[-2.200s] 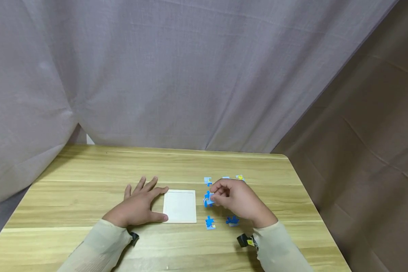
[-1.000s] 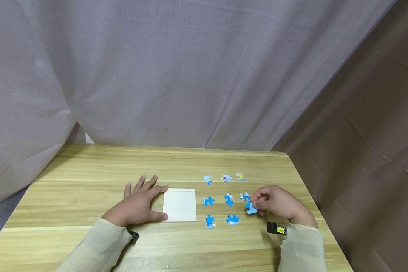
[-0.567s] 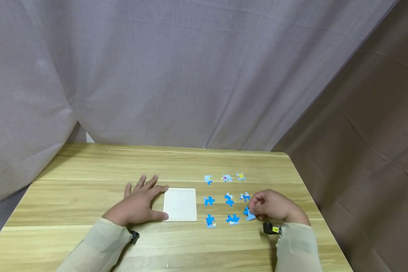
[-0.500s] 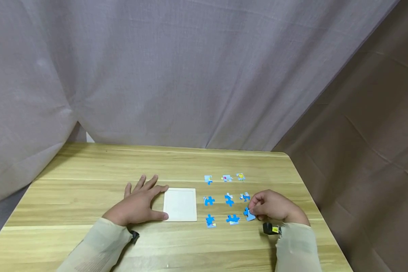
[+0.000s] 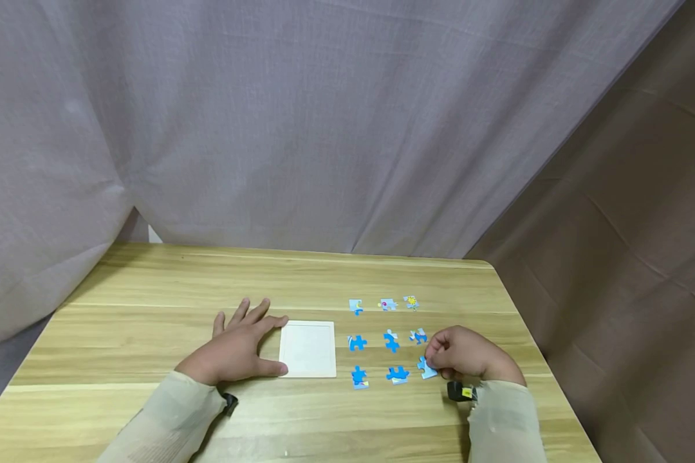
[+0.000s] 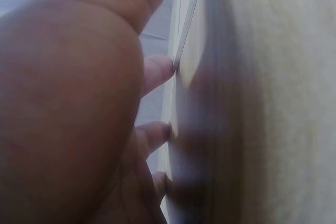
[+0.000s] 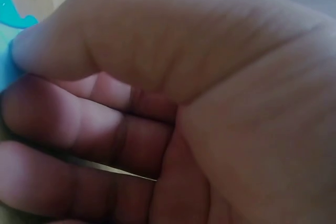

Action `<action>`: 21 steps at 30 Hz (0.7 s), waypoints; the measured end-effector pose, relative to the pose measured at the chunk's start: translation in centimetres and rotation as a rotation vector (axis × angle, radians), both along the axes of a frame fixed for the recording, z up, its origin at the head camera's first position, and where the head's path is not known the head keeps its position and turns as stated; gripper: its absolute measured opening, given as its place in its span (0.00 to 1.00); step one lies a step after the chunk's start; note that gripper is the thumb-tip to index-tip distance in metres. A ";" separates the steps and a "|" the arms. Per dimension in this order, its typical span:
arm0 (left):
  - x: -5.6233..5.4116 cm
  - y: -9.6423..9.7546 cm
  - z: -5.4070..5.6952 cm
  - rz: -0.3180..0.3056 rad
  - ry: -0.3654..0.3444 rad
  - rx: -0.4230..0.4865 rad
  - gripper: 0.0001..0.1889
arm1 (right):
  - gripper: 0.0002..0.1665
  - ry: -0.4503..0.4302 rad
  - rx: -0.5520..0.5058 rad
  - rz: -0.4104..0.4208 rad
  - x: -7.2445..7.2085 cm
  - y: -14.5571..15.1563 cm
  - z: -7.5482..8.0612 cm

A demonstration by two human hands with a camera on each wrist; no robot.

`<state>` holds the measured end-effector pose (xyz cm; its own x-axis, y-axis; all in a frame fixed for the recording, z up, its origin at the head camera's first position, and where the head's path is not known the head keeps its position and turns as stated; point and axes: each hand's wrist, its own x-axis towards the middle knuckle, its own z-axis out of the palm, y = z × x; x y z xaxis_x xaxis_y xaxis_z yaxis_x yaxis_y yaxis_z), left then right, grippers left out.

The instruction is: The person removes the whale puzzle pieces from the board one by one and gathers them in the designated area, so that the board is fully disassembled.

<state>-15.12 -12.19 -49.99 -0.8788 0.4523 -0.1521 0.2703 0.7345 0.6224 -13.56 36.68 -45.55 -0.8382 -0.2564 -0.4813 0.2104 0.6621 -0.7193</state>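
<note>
A light wooden puzzle frame (image 5: 307, 349) lies flat on the table, nothing in it. My left hand (image 5: 237, 350) is spread beside it; thumb and index fingertips touch its left corners. In the left wrist view, the frame's thin edge (image 6: 188, 24) meets a fingertip. At the lower right of the laid-out pieces, my right hand (image 5: 469, 355) pinches a light-blue puzzle piece (image 5: 426, 368) by its right side, at table level. The right wrist view shows thumb and curled fingers at the blue piece (image 7: 8, 69), mostly out of frame.
Several other jigsaw pieces lie apart in rows right of the frame, such as one with a yellow sun (image 5: 411, 301) and a blue one (image 5: 398, 374). Grey curtains (image 5: 301, 128) hang behind the wooden table (image 5: 255, 276).
My right hand has carried the light-blue piece from beside the frame rightward, then down to the bottom row's right end. It barely shifts in the last half second. The left hand stays put.
</note>
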 end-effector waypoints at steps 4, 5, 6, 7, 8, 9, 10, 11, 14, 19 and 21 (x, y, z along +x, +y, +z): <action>0.0 0.0 0.0 0.001 -0.003 0.000 0.52 | 0.06 0.006 0.011 0.005 -0.1 0.0 0.0; 0.0 0.0 0.0 0.001 -0.003 0.000 0.52 | 0.06 0.005 0.015 0.003 -0.1 -0.1 0.0; 0.0 0.0 0.0 0.001 -0.003 0.001 0.52 | 0.06 0.006 0.022 0.004 -0.1 -0.1 0.0; 0.0 0.0 0.0 0.001 -0.003 0.001 0.52 | 0.06 0.007 0.028 0.003 -0.1 -0.2 0.0; -0.1 0.0 0.0 0.001 -0.002 0.002 0.52 | 0.06 0.007 0.035 0.003 -0.1 -0.2 0.0; -0.1 0.0 0.0 0.001 -0.002 0.002 0.52 | 0.05 0.006 0.041 0.001 0.0 -0.3 0.0; -0.1 0.0 0.0 0.001 -0.001 0.003 0.52 | 0.05 0.005 0.046 0.000 0.0 -0.3 0.0; -0.1 0.0 0.0 0.000 -0.001 0.003 0.52 | 0.05 0.005 0.050 -0.003 0.0 -0.3 0.0; -0.1 0.0 -0.1 -0.001 0.001 0.004 0.52 | 0.05 0.000 0.051 -0.015 0.0 -0.3 -0.1; -0.1 -0.1 0.0 -0.002 0.003 0.006 0.52 | 0.05 -0.003 0.036 -0.019 0.0 -0.1 -0.3; -0.1 -0.1 0.1 -0.004 0.001 0.008 0.52 | 0.06 -0.004 0.026 -0.016 0.0 0.0 -0.3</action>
